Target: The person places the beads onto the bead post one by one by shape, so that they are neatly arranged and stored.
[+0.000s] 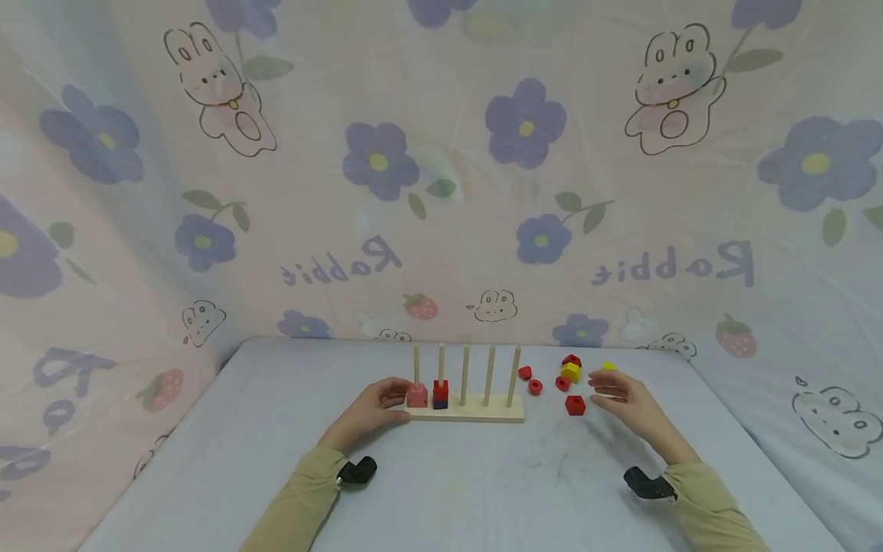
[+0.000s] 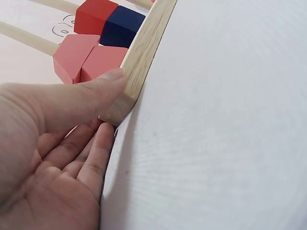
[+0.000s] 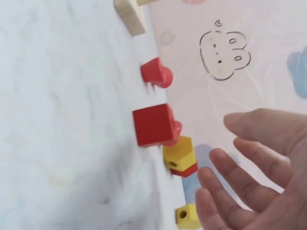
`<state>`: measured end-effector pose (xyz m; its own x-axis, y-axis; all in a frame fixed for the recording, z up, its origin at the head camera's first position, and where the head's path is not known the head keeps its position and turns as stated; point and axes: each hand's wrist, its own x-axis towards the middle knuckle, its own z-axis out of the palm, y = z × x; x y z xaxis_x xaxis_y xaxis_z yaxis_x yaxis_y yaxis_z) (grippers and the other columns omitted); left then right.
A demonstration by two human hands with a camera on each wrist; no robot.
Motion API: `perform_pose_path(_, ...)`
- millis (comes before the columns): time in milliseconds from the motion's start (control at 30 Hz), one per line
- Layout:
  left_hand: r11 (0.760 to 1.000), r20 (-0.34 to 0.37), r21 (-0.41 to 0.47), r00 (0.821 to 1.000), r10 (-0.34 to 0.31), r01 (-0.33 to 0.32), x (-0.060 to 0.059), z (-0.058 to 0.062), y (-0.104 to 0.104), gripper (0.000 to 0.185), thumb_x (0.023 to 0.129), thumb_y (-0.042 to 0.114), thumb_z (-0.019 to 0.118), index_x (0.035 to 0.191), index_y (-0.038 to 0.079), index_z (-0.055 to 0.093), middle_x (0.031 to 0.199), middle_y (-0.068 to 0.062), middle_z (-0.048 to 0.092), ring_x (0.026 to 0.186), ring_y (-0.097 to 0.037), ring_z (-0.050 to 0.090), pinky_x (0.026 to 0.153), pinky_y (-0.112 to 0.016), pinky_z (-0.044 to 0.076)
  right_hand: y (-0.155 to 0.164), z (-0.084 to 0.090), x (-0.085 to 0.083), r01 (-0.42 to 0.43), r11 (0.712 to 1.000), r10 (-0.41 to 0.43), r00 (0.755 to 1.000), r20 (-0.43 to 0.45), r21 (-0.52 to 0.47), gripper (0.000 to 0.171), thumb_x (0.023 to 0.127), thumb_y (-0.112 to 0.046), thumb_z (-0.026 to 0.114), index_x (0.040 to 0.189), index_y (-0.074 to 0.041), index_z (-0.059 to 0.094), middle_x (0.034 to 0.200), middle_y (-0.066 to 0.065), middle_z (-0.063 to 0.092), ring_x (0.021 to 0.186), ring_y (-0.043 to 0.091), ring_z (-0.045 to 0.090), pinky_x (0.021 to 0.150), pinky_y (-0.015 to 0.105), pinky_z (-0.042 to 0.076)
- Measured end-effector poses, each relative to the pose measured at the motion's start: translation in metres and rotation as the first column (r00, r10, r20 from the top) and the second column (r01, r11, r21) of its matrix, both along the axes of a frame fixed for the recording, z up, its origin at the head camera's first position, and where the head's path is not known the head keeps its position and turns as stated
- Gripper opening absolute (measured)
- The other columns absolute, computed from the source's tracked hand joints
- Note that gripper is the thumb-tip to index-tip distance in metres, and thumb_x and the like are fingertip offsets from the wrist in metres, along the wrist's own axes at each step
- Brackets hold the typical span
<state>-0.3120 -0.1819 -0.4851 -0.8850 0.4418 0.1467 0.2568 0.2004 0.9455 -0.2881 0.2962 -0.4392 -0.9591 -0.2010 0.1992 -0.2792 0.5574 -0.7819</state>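
Note:
A wooden peg stand [image 1: 476,414] with several upright pegs stands on the table. My left hand [image 1: 375,410] grips its left end, thumb on the front edge and fingers at the end [image 2: 53,158]. Two pink blocks [image 2: 88,60] sit stacked on the leftmost peg. Beside them, a red block [image 1: 441,389] rests over a dark blue block [image 2: 122,26] on the second peg. My right hand [image 1: 621,399] hovers with fingers spread and holds nothing. Just left of it is a red block [image 1: 576,405], which shows large in the right wrist view [image 3: 152,125].
Behind that red block lie a yellow block [image 1: 570,372] and several small red pieces [image 1: 535,388]. Another yellow block [image 3: 187,217] is close by the right hand's fingers. A patterned cloth [image 1: 441,192] hangs behind the white table [image 1: 483,491].

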Motion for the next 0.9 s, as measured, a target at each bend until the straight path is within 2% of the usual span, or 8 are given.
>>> perform_pose_path(100, 1.000, -0.003, 0.003, 1.000, 0.007, -0.007, 0.000, -0.001, 0.000, 0.056, 0.080, -0.007, 0.072, 0.130, -0.009, 0.047, 0.130, -0.025, 0.050, 0.121, -0.038, 0.050, 0.103, -0.042, 0.042, 0.001, -0.005, -0.001, -0.001, 1.000, 0.001, 1.000, 0.028, 0.006, 0.045, 0.093, -0.012, 0.064, 0.130, 0.007, 0.048, 0.124, 0.026, 0.055, 0.113, 0.042, 0.054, 0.088, 0.040, 0.054)
perform_pose_path(267, 1.000, 0.001, -0.004, 1.000, 0.017, -0.017, 0.001, -0.001, 0.001, 0.056, 0.079, -0.006, 0.073, 0.129, -0.008, 0.048, 0.130, -0.024, 0.051, 0.120, -0.037, 0.051, 0.102, -0.040, 0.042, 0.002, -0.012, -0.005, -0.033, 0.999, 0.033, 0.998, 0.063, 0.002, 0.045, 0.092, -0.011, 0.063, 0.130, 0.009, 0.047, 0.123, 0.027, 0.054, 0.111, 0.043, 0.054, 0.087, 0.040, 0.054)
perform_pose_path(467, 1.000, 0.001, 0.010, 1.000, 0.007, -0.007, 0.000, -0.001, 0.002, 0.056, 0.079, -0.006, 0.073, 0.129, -0.008, 0.048, 0.130, -0.025, 0.051, 0.121, -0.038, 0.049, 0.104, -0.041, 0.041, 0.004, -0.023, -0.014, -0.055, 0.998, 0.054, 0.995, 0.088, 0.012, 0.043, 0.091, -0.011, 0.065, 0.128, 0.005, 0.051, 0.123, 0.024, 0.056, 0.111, 0.041, 0.055, 0.088, 0.041, 0.053)
perform_pose_path(667, 1.000, 0.021, 0.009, 1.000, 0.009, -0.009, -0.001, -0.002, 0.001, 0.056, 0.079, -0.005, 0.074, 0.130, -0.006, 0.048, 0.130, -0.022, 0.051, 0.121, -0.035, 0.050, 0.103, -0.039, 0.042, -0.001, -0.026, -0.018, -0.074, 0.994, 0.068, 0.995, 0.066, 0.086, 0.041, 0.088, -0.007, 0.067, 0.126, 0.002, 0.054, 0.121, 0.020, 0.058, 0.111, 0.038, 0.055, 0.093, 0.050, 0.049)
perform_pose_path(900, 1.000, 0.013, 0.005, 1.000, 0.008, -0.008, 0.000, -0.001, 0.001, 0.056, 0.079, -0.005, 0.074, 0.129, -0.006, 0.049, 0.130, -0.021, 0.052, 0.120, -0.035, 0.051, 0.103, -0.040, 0.042, -0.010, -0.025, -0.017, -0.065, 0.989, 0.059, 0.997, 0.049, 0.135, 0.037, 0.086, -0.001, 0.068, 0.122, 0.001, 0.058, 0.116, 0.017, 0.062, 0.106, 0.035, 0.057, 0.090, 0.050, 0.050)
